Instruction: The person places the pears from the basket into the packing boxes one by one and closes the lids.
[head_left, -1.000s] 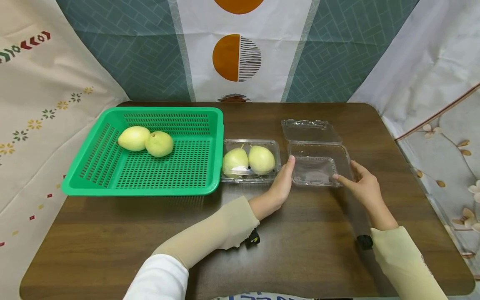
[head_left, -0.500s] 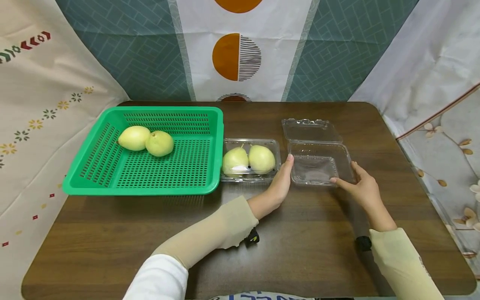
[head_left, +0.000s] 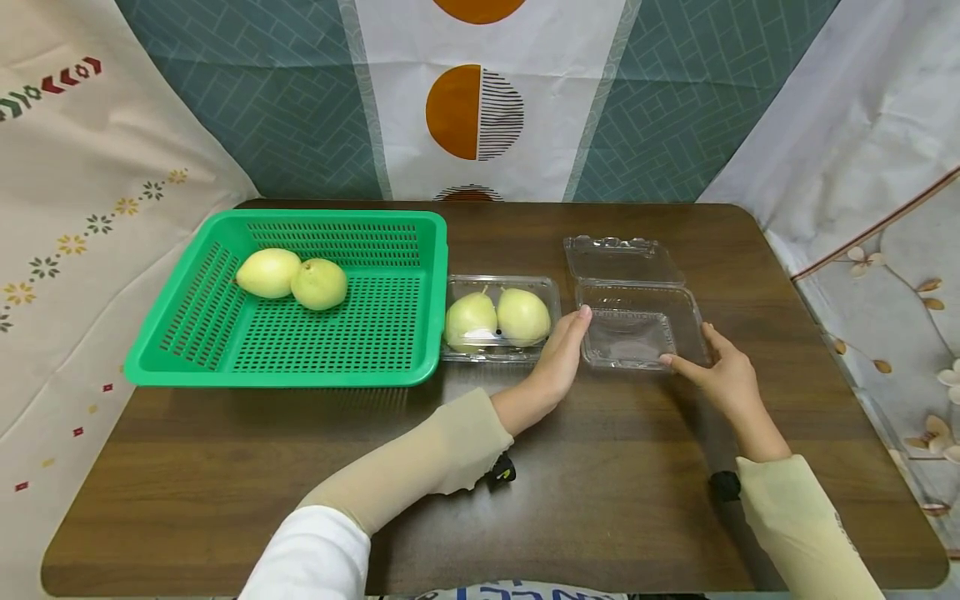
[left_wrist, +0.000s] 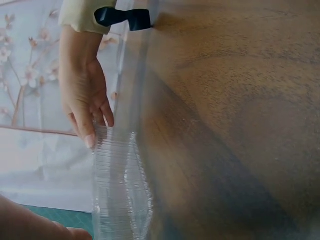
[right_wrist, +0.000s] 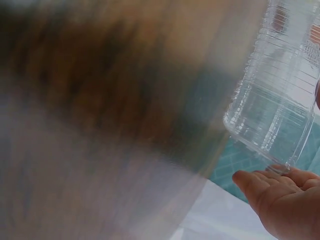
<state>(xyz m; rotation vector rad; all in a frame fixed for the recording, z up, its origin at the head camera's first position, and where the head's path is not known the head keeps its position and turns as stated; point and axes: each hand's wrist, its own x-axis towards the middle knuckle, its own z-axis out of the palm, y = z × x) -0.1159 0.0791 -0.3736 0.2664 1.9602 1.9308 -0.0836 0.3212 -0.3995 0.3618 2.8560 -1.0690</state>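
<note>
A clear plastic clamshell box point(head_left: 628, 335) lies with its lid point(head_left: 628, 262) folded back, nothing inside it. My right hand point(head_left: 726, 379) grips its right front corner, thumb over the front rim and fingers along the right side. In the left wrist view that hand point(left_wrist: 85, 95) holds the end of the box. My left hand point(head_left: 557, 362) rests against the box's left side, its fingers straight. The right wrist view shows the left palm point(right_wrist: 292, 205) turned to the box wall. Just left of the left hand stands a closed clamshell box point(head_left: 501, 357) with two pears point(head_left: 523, 318).
A green plastic basket point(head_left: 285, 381) stands at the left of the brown wooden table point(head_left: 600, 508), its right wall close beside the closed box. Two yellow-green pears point(head_left: 319, 285) lie in it. Patterned cloths point(head_left: 315, 108) hang behind and at both sides.
Almost nothing differs. The box and the right hand keep their place, and the left hand shifts only very slightly along the box's left side.
</note>
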